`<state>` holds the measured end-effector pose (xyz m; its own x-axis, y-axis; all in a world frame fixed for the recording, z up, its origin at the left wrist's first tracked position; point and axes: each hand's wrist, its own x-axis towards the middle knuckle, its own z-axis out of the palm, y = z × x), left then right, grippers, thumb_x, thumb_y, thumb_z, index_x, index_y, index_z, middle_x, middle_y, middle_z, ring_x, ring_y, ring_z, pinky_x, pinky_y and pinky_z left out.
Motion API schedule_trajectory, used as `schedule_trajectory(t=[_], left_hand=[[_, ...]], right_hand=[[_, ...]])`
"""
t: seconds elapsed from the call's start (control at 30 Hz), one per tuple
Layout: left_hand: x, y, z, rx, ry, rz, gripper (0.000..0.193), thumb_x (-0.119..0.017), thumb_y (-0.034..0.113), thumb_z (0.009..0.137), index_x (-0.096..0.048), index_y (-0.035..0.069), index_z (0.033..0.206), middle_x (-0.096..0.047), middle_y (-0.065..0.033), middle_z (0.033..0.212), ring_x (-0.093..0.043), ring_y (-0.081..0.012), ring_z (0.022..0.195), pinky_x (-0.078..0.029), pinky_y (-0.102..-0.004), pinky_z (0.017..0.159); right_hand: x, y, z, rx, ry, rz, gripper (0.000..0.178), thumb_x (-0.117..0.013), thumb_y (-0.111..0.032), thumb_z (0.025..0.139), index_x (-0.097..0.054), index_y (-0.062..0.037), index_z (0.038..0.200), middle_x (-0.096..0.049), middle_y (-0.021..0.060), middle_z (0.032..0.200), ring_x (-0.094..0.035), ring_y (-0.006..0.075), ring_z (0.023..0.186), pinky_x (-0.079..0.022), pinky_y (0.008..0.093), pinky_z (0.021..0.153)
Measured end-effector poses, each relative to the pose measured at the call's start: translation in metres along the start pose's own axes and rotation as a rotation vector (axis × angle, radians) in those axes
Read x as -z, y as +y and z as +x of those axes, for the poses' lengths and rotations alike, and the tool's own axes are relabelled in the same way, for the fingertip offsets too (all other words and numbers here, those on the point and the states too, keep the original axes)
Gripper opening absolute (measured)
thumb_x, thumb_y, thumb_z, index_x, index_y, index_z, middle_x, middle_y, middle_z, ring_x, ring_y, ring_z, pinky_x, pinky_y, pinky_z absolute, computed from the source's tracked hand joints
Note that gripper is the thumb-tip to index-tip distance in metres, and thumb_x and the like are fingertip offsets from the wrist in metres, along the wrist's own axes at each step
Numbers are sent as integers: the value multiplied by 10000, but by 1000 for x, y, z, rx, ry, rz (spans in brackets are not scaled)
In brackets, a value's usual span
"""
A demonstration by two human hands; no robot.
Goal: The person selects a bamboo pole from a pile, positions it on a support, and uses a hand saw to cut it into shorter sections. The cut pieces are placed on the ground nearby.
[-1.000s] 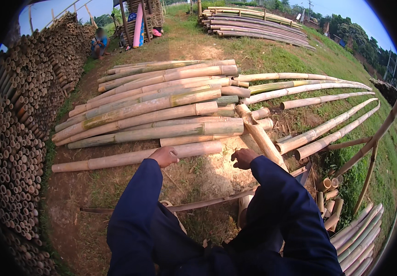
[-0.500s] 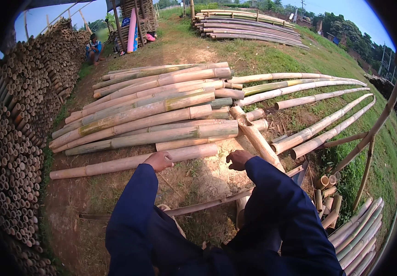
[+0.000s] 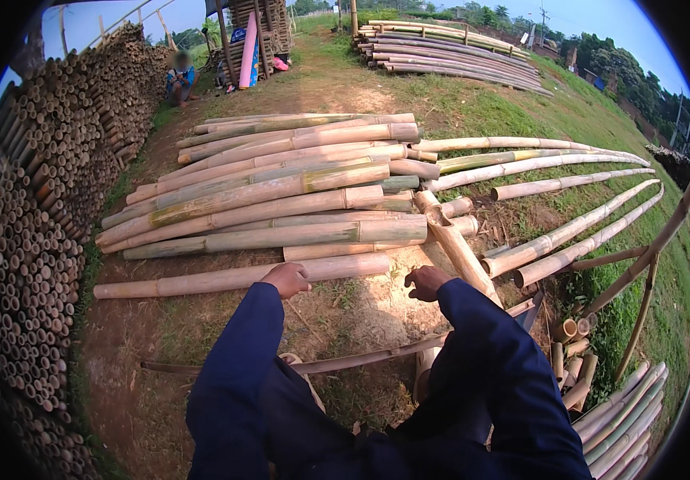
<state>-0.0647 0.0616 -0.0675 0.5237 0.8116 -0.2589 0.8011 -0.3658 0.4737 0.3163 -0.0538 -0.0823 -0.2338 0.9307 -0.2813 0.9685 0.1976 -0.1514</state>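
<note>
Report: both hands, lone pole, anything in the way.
Left hand at lone bamboo pole, contact unclear. Right hand near notched bamboo, nothing visibly held. Bamboo strip across near side.

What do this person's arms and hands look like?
The left sleeve and right sleeve are long, dark blue cloth, creased, with no markings that I can see. The left hand and right hand wear no gloves.

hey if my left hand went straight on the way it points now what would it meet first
Probably the lone bamboo pole lying just beyond your left hand, though depth is unclear and the hand may pass above it.
</note>
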Motion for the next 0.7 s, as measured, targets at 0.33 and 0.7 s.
schedule_trajectory(t=[0.33,0.7], left_hand=[[3,7,0,10,-11,26,513,-790,334,879,-660,23,1266,-740,-199,1071,-708,-303,1014,-533,-406,896],[5,19,-2,57,-27,-48,484,-787,351,844,-699,48,1211,-722,-203,1147,-681,-329,1108,-516,-419,956]], right_hand=[[-8,7,3,9,14,-17,356,-735,-294,874,-731,-149,1199,-744,124,1132,-686,326,1112,-553,458,949],[-2,1,-5,-14,21,-8,351,-731,-264,853,-739,-150,1184,-746,130,1104,-692,326,1095,-558,464,922]])
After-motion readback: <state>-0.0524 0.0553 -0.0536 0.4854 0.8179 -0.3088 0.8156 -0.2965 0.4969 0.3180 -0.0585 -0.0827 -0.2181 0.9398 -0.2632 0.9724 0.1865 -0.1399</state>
